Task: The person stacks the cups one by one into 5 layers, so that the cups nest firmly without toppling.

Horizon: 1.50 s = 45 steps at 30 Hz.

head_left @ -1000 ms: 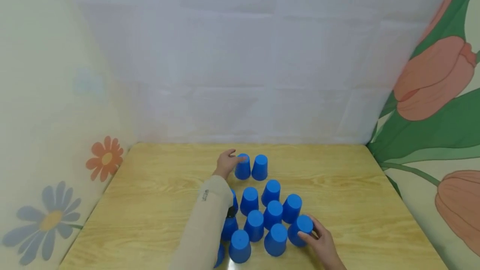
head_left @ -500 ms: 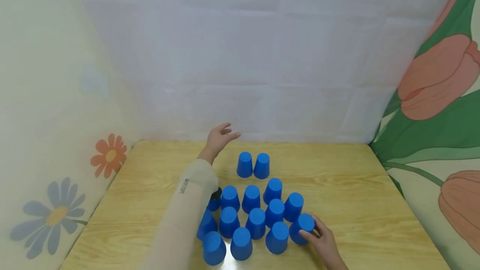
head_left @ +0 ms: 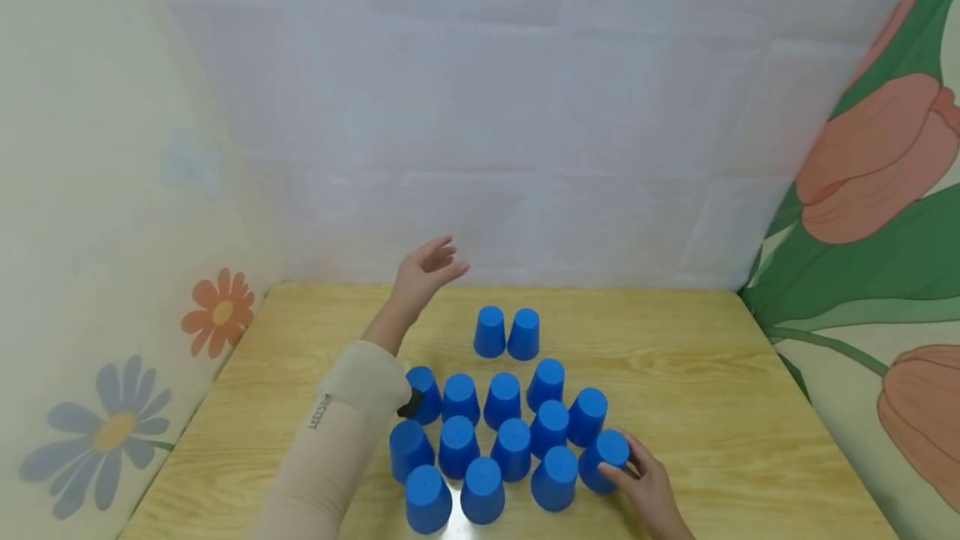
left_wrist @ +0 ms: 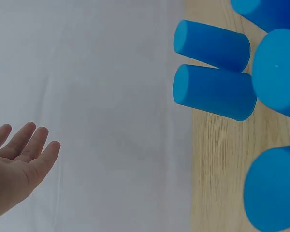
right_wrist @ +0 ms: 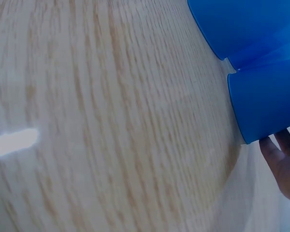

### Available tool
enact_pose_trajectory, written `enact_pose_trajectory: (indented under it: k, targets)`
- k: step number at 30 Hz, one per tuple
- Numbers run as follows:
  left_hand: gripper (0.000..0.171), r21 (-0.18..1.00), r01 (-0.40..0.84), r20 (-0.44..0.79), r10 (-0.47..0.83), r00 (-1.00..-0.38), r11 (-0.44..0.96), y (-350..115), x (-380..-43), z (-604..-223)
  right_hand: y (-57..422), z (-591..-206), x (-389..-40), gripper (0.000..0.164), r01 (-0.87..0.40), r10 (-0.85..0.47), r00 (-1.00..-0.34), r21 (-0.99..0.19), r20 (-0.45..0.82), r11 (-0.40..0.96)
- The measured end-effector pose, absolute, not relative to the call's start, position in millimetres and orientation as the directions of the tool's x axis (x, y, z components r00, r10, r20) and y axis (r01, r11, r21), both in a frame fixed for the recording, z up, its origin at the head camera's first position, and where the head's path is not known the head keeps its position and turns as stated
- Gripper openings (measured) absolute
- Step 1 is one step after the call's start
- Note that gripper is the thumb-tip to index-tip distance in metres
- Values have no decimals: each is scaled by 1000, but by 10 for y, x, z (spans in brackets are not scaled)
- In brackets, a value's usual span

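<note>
Several blue plastic cups stand upside down on a wooden table. Two of them, a left back cup [head_left: 490,332] and a right back cup [head_left: 524,334], stand side by side apart from the nearer group. My left hand [head_left: 426,271] is raised beyond the nearer cups, left of the back pair, fingers loosely spread and holding nothing; in the left wrist view the hand [left_wrist: 21,164] is well away from the cups. My right hand [head_left: 645,482] grips the rightmost cup [head_left: 600,461] of the group, thumb in front and fingers behind. In the right wrist view that cup [right_wrist: 266,101] stands on the table.
The nearer group includes a front left cup [head_left: 427,498], a front middle cup [head_left: 482,490] and others close together. A white sheet [head_left: 510,148] hangs behind the table [head_left: 675,340]. Walls with painted flowers flank both sides.
My left hand has let go of the left back cup and moved up and left, uncovering cups that the sleeve hid. The right hand stays at its cup.
</note>
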State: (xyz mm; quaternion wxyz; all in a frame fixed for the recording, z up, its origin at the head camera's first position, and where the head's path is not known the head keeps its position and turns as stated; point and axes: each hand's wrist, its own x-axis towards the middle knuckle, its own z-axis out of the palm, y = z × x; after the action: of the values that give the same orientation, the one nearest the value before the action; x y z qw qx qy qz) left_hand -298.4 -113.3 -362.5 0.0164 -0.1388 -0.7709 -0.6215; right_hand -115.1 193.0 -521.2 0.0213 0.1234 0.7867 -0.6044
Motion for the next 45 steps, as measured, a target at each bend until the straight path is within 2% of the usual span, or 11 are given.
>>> enact_pose_trajectory:
  k: [7,14,25,34,45]
  targets:
    - [61,962,238,205,222,-953,131,-1289,-2703,-3703,1921,-5233,-1159,66,247,175,-962,-940,-209,236]
    - [61,952,262,220,242,-945,157,-1413,-2377,-3838,1934,-5229,-1174,66,254,182,-960,-936,-213,245]
    - [56,958,221,182,209,-961,185,-1502,-1985,-4091,1900,-5150,-1154,65,259,153,-962,-937,-227,233]
    - [55,990,88,68,173,-983,112,-1490,-1720,-4247,1958,-5024,-1145,67,271,152,-959,-934,-240,232]
    - [58,998,-35,-40,116,-992,45,-1429,-1486,-4404,2014,-4799,-1162,62,206,139,-976,-929,-170,309]
